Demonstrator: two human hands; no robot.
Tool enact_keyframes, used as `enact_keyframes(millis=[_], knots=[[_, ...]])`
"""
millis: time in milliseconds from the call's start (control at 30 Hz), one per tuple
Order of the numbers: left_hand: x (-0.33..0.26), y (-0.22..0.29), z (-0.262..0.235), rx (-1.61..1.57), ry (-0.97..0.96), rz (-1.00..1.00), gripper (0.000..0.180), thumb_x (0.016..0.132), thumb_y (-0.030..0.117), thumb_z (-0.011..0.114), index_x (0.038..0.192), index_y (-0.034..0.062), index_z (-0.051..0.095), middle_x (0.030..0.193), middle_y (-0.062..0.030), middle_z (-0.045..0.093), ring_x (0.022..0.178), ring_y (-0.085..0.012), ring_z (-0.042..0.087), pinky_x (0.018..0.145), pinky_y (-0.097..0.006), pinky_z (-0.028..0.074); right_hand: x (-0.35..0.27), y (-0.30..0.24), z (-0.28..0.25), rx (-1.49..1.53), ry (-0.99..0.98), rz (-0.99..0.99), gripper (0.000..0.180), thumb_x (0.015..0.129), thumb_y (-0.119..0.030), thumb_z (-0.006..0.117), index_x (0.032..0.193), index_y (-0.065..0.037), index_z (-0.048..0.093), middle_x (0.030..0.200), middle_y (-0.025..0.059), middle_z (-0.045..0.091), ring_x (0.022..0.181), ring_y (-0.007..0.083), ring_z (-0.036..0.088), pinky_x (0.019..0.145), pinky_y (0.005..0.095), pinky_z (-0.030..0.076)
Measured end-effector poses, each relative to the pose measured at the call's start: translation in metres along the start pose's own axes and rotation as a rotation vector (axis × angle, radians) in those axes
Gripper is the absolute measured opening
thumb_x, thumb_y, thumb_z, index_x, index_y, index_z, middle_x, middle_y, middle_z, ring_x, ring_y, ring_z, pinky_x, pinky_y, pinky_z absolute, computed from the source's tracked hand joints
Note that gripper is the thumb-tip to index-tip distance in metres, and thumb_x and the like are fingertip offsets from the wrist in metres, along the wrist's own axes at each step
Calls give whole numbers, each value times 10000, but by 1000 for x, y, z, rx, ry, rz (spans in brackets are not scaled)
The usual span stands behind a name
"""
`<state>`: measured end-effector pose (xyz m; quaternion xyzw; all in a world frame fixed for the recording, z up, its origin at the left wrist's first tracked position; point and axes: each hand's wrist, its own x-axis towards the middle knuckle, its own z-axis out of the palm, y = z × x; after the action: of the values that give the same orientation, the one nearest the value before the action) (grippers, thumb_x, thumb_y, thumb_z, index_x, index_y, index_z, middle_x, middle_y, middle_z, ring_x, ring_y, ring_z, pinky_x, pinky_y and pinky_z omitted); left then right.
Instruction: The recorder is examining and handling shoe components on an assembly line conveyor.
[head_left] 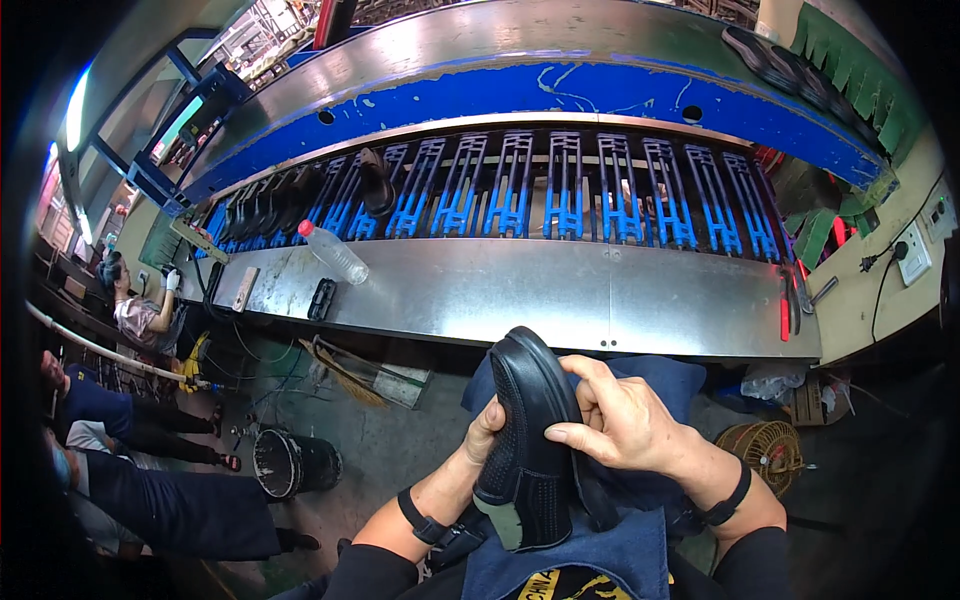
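A black shoe (524,420) with a perforated upper stands toe-up in front of my body, with a grey-green patch near its heel end. My left hand (482,432) is closed around its left side, the thumb on the upper and the other fingers hidden behind. At the right edge of the shoe my right hand (625,415) is closed, its thumb and bent forefinger gripping the rim. Below that hand hangs a dark flat piece (594,490); whether it belongs to the shoe I cannot tell.
Ahead runs a metal bench (520,285) beside a row of blue racks (515,190), with shoes (270,207) at the left. On the bench are a red-capped clear bottle (335,252), a black object (322,299) and red-handled tools (788,300). People and a black bucket (296,464) are at left.
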<state>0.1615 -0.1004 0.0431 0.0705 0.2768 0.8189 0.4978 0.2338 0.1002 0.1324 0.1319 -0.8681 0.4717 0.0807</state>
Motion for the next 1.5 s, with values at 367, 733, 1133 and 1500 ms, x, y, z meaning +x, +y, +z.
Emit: enact_keyframes(millis=[367,733,1133,1500], knots=[[6,-17,-19,-95,-163,-94,949,751,668,744,1383,12,477,1222,-144,631,1080,-260,664,946,-396,572,-4,11,-18,232,-86,77,422,856,-96,556,1243,35,452,644,109,553,552,275,587,558,383,468],[18,-21,19,-49,-163,-85,1037,750,706,717,1495,92,340,1283,-118,586,1188,-247,604,1025,-395,509,-12,4,-9,-7,45,-85,465,789,-158,658,1127,93,462,523,132,532,469,336,597,467,407,468],[21,-33,-26,-80,30,-175,744,883,647,596,1327,53,546,1201,-138,656,1051,-260,683,912,-400,581,-107,-14,55,-364,36,133,821,735,-82,711,1405,177,313,1186,336,503,999,437,586,854,454,513],[-6,11,25,783,286,-314,403,1037,340,494,1292,33,553,1017,-73,665,917,-147,657,760,-298,559,-47,-1,5,-117,400,-382,694,730,-203,771,1363,-114,501,1425,212,418,1310,376,460,1079,491,383]])
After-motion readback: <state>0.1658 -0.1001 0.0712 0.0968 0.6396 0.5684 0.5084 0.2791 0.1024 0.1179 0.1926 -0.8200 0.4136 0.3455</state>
